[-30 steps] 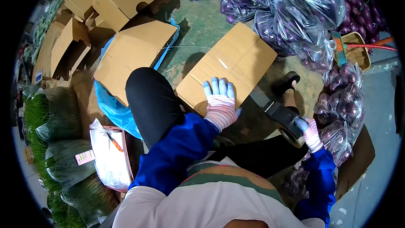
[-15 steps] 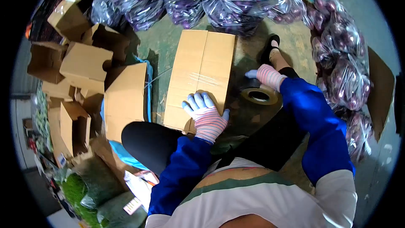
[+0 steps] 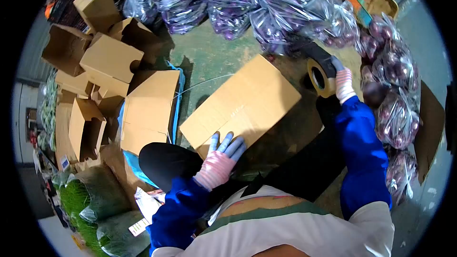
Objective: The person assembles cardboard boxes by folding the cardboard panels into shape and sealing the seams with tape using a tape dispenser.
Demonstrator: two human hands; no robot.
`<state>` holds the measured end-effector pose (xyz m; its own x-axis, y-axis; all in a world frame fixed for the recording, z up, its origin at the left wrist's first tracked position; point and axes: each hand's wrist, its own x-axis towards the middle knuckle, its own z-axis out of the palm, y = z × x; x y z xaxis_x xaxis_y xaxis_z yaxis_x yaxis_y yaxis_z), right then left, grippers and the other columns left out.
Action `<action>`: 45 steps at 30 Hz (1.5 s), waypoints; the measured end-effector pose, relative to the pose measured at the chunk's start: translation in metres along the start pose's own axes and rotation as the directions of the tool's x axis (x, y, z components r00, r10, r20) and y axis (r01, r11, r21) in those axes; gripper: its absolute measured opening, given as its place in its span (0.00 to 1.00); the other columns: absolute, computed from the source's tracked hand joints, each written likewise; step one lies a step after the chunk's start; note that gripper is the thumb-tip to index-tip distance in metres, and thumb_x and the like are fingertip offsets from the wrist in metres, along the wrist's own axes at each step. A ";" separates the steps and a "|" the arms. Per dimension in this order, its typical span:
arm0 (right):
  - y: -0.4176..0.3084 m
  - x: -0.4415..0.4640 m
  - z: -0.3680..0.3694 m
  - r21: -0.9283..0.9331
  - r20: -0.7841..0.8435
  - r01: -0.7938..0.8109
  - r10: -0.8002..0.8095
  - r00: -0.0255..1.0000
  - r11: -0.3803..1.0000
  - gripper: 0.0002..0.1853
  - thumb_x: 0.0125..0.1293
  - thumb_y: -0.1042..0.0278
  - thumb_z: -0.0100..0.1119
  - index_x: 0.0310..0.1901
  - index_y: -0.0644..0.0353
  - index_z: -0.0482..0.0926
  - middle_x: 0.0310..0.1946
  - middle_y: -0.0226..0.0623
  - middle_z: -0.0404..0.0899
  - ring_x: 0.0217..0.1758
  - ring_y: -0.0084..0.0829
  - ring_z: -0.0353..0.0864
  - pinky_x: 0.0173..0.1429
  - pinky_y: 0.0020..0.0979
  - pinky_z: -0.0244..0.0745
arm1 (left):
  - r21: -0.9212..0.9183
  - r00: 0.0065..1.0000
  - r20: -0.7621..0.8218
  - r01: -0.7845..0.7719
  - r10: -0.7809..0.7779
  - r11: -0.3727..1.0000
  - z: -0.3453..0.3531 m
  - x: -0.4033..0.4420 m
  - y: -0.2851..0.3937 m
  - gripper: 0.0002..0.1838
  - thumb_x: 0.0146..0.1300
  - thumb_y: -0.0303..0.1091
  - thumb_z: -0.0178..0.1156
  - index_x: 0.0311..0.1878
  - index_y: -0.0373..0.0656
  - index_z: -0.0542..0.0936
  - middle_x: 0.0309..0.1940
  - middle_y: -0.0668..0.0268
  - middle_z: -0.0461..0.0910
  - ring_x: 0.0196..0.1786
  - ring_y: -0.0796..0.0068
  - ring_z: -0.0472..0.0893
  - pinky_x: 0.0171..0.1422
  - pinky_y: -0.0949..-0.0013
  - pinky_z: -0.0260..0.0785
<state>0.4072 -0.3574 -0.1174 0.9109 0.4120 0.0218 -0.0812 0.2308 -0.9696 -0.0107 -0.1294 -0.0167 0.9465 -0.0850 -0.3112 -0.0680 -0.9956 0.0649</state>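
Observation:
A closed cardboard box lies at an angle on the floor in front of me, its near end by my left knee. My left hand, in a striped glove with bluish fingers, rests with fingers stretched on the box's near edge. To the right of the box, my right hand, gloved alike, is closed on a roll of packing tape with a dark part above it. The roll is lifted and tilted, its tan side showing. Part of the right hand's grip is hidden behind the roll.
Bags of purple onions line the back, with more bags down the right. Several open cartons pile up at left, beside a flattened cardboard piece over blue plastic. A dustpan is at back right.
The box has turned clockwise, its far end swinging right and another face now up. My right hand has raised the tape roll and moved right; my left hand has moved slightly down.

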 end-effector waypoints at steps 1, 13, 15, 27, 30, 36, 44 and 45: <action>-0.024 -0.008 0.020 0.041 -0.056 -0.044 0.046 0.997 0.998 0.15 0.63 0.66 0.50 0.46 0.65 0.77 0.42 0.33 0.78 0.41 0.23 0.77 0.49 0.24 0.71 | 0.021 0.999 -0.041 -0.017 0.018 1.000 0.004 -0.010 -0.010 0.36 0.45 0.38 0.62 0.63 0.48 0.66 0.67 0.58 0.55 0.71 0.51 0.51 0.71 0.40 0.40; -0.095 -0.072 0.090 0.378 0.593 -0.538 0.249 0.766 0.754 0.32 0.67 0.45 0.36 0.63 0.63 0.63 0.61 0.45 0.67 0.64 0.40 0.66 0.69 0.41 0.57 | -0.882 0.539 -0.206 0.260 -0.817 0.394 0.045 0.045 -0.096 0.41 0.58 0.50 0.59 0.64 0.33 0.55 0.50 0.40 0.73 0.53 0.44 0.74 0.56 0.58 0.66; -0.099 -0.079 0.098 0.319 0.597 -0.493 0.232 0.768 0.809 0.35 0.65 0.42 0.40 0.64 0.62 0.62 0.62 0.44 0.65 0.64 0.41 0.65 0.69 0.41 0.56 | -0.853 0.563 -0.133 0.353 -0.816 0.383 0.028 0.068 -0.102 0.37 0.57 0.48 0.59 0.63 0.34 0.58 0.49 0.43 0.73 0.52 0.45 0.74 0.55 0.56 0.66; -0.140 -0.101 0.155 -0.199 0.446 -0.171 0.245 0.861 0.965 0.37 0.48 0.39 0.63 0.40 0.75 0.77 0.32 0.40 0.80 0.35 0.27 0.78 0.43 0.28 0.73 | -0.779 0.954 -0.036 -0.214 -0.299 -0.590 -0.087 0.066 -0.050 0.24 0.67 0.52 0.49 0.42 0.37 0.80 0.30 0.65 0.80 0.27 0.79 0.76 0.36 0.75 0.70; -0.147 -0.102 0.163 -0.260 0.491 -0.123 0.240 0.838 0.958 0.33 0.47 0.42 0.62 0.37 0.72 0.78 0.28 0.37 0.80 0.32 0.25 0.77 0.39 0.25 0.71 | -0.813 0.956 -0.056 -0.211 -0.287 -0.543 -0.080 0.065 -0.043 0.23 0.67 0.51 0.48 0.43 0.38 0.80 0.28 0.67 0.79 0.27 0.81 0.75 0.34 0.75 0.69; -0.143 -0.112 0.170 -0.411 0.417 -0.257 0.431 0.800 0.875 0.15 0.50 0.60 0.58 0.30 0.66 0.78 0.20 0.27 0.75 0.24 0.17 0.70 0.30 0.20 0.63 | -0.903 0.905 -0.080 -0.243 -0.418 -0.353 -0.051 0.059 -0.039 0.16 0.66 0.46 0.52 0.39 0.43 0.81 0.22 0.73 0.74 0.24 0.84 0.71 0.26 0.77 0.64; -0.121 -0.107 0.171 -0.538 0.538 -0.188 0.506 0.674 0.822 0.20 0.49 0.53 0.61 0.30 0.66 0.78 0.23 0.32 0.77 0.28 0.24 0.75 0.37 0.25 0.70 | -0.626 0.930 -0.025 -0.300 -0.366 -0.719 -0.010 0.038 -0.027 0.04 0.63 0.29 0.54 0.33 0.42 0.77 0.22 0.72 0.72 0.24 0.79 0.74 0.25 0.76 0.69; -0.119 -0.108 0.167 -0.476 0.549 -0.249 0.506 0.666 0.844 0.19 0.50 0.53 0.60 0.31 0.66 0.78 0.24 0.32 0.78 0.30 0.24 0.76 0.38 0.24 0.70 | -0.605 0.931 -0.034 -0.308 -0.363 -0.734 -0.011 0.036 -0.026 0.04 0.62 0.26 0.53 0.33 0.41 0.77 0.24 0.72 0.73 0.25 0.79 0.74 0.25 0.77 0.69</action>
<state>0.2506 -0.2820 0.0366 0.3435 0.8746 -0.3422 -0.1028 -0.3272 -0.9394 0.0287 -0.1063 -0.0194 0.9171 0.2832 -0.2807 -0.0511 0.7816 0.6217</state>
